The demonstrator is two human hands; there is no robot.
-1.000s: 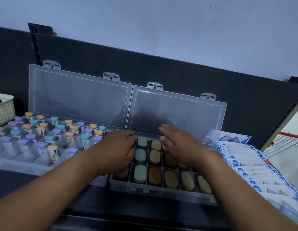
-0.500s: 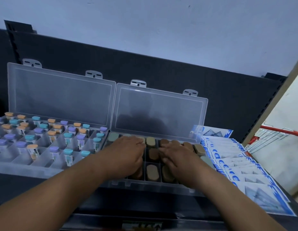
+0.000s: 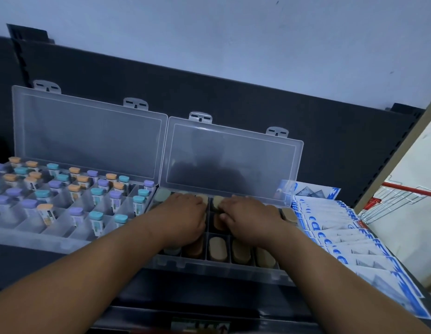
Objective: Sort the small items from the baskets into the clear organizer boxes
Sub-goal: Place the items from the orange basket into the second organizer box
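- Pale wall (image 3: 233,44) up top, dark back panel (image 3: 233,97) below it, and a dark shelf (image 3: 209,292) carrying everything.
- Both hands are down on the right-hand clear box (image 3: 209,266), its hinged lid (image 3: 233,160) standing open against the panel.
- Left hand (image 3: 183,218) lies palm down, fingers flat and loose, resting across the oval pieces (image 3: 216,248) in the left compartments; it grips nothing.
- Right hand (image 3: 253,220) is spread flat too, fingertips touching ovals near the middle divider.
- Those ovals are smooth, rounded tablets in tan, brown and grey-green, one per cell; the hands cover many of them.
- Just beside it, the left clear box (image 3: 28,237), cut off at the frame edge, holds upright tubes (image 3: 96,220) with orange, teal and purple caps.
- Off to the right, a fanned row of blue-and-white packets (image 3: 342,237), print too blurred to read, and a wire rack (image 3: 397,201) partly out of frame.
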